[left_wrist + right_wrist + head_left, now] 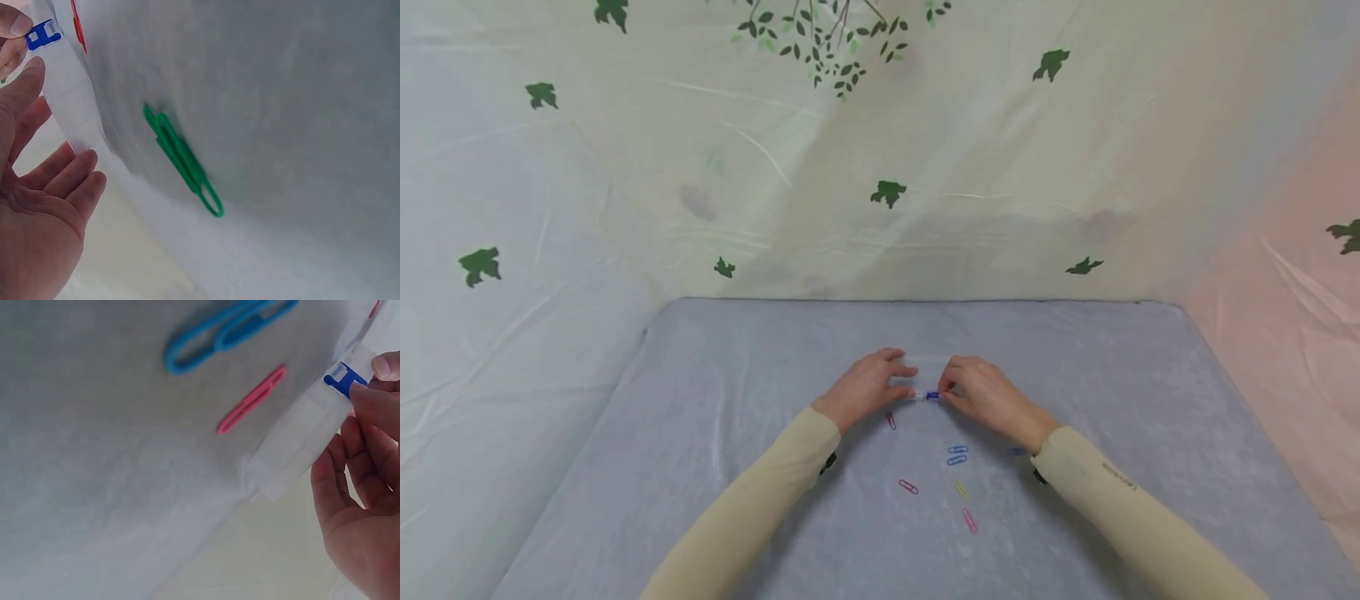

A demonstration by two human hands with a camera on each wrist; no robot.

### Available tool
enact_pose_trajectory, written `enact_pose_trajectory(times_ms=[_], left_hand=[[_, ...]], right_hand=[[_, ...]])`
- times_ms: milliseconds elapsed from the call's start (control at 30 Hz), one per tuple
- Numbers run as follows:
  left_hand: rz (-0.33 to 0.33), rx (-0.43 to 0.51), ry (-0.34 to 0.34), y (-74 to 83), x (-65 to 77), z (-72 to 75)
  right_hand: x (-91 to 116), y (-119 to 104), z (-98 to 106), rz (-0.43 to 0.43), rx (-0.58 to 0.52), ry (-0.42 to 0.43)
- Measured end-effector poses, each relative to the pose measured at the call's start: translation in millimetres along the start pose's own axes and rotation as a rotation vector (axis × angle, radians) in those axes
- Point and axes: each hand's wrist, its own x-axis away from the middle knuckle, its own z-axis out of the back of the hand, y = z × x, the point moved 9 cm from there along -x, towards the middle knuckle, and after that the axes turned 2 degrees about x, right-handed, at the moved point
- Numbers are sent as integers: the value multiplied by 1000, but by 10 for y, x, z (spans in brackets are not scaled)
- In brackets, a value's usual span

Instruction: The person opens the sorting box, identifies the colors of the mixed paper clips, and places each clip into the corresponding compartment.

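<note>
One clear case [290, 444] with a blue clasp [342, 386], between the right hand [988, 396] and the left hand [868, 387]
The right hand pinches the case at the clasp, thumb against the blue part; the left hand, fingers spread and thumb apart from them, touches the opposite end. Should the clasp give suddenly under thumb pressure, the case would probably jerk or tip, the left hand's light contact being the likely cause. On the grey cloth [1075, 350], toward the wearer, lie a red paper clip [892, 420], two blue paper clips [957, 449], a yellow paper clip [962, 489] and a pink paper clip [970, 521]; a carelessly lowered wrist could scatter them
</note>
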Motion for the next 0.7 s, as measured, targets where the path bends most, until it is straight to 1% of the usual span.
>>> enact_pose_trajectory(times_ms=[367,467,700], left_hand=[[42,40,30,-59,20,-9],[43,42,36,-54,15,-2],[56,59,23,-47,7,-12]], right_hand=[[19,-83,-6,60,93,57],[26,-90,4,65,100,68],[67,-96,14,79,102,84]])
